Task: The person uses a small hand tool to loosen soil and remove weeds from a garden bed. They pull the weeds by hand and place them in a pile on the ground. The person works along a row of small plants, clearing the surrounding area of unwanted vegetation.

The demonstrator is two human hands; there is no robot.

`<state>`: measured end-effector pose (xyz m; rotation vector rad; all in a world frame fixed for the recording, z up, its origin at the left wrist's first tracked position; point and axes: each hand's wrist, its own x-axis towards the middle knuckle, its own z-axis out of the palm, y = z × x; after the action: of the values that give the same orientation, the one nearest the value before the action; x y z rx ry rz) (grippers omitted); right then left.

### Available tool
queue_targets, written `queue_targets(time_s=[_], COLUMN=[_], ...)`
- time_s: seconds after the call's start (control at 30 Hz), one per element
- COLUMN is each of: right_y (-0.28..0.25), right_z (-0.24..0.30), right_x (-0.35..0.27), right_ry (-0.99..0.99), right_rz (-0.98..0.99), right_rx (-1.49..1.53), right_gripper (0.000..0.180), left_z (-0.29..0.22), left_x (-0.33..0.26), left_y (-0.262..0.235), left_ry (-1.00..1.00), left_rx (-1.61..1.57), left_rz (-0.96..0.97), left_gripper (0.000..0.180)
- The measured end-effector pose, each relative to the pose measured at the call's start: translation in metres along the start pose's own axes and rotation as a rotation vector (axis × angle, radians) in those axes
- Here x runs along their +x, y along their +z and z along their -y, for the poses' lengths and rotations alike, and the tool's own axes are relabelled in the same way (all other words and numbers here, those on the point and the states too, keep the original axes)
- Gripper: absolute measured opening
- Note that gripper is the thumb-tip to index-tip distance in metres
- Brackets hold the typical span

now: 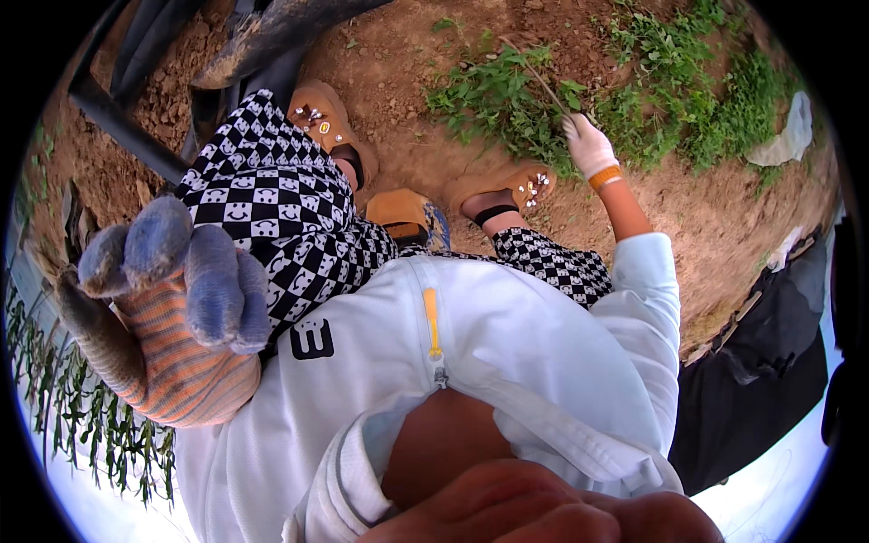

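Out to the right, my right hand, in a white glove with an orange cuff, is closed around one end of a thin brown stick. The stick slants up and left over low green weeds; I cannot tell whether it is a tool handle or a stem. My left hand is raised close on the left, above my checkered trousers. Its glove is striped orange and grey, with blue fingers and a dirty thumb. Those fingers are half bent and apart, with nothing seen between them.
Black pipes or straps and a curved, soil-smeared bar lie at upper left. My brown sandals stand on bare soil. A pale plastic scrap and black sheeting are at right; leafy plants are at left.
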<state>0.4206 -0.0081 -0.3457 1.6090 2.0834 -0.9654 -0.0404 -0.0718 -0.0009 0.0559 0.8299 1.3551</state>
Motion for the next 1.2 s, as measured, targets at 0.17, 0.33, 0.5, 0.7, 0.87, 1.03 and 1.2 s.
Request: queue_targets(time_s=[0.17,0.33,0.5,0.7,0.87,1.03,1.2], right_y=[0.017,0.04,0.044,0.062,0.053,0.045,0.059], right_z=[0.01,0.053,0.032,0.043,0.039,0.016,0.036], right_x=[0.007,0.041,0.014,0.027,0.008,0.004,0.038], right_ry=[0.053,-0.053,0.179,0.066,0.083,0.044,0.011], right_rz=[-0.036,-0.123,0.077,-0.013,0.022,0.118,-0.003], right_rx=[0.071,0.137,0.02,0.072,0.035,-0.006,0.09], right_gripper=[0.028,0.026,0.025,0.021,0.018,0.025,0.032], left_z=[0.003,0.001,0.001,0.006,0.004,0.004,0.004], left_x=[0.0,-0.001,-0.003,0.001,0.001,-0.002,0.002], left_y=[-0.001,-0.008,-0.008,0.006,-0.001,0.001,0.004], left_ry=[0.013,0.0,0.005,0.016,0.069,0.074,0.057], left_rx=[-0.027,-0.016,-0.003,0.016,0.014,0.048,0.027], left_rz=[-0.022,0.087,0.078,-0.027,-0.074,-0.13,-0.11], left_gripper=[0.016,0.021,0.021,0.016,0.02,0.017,0.02])
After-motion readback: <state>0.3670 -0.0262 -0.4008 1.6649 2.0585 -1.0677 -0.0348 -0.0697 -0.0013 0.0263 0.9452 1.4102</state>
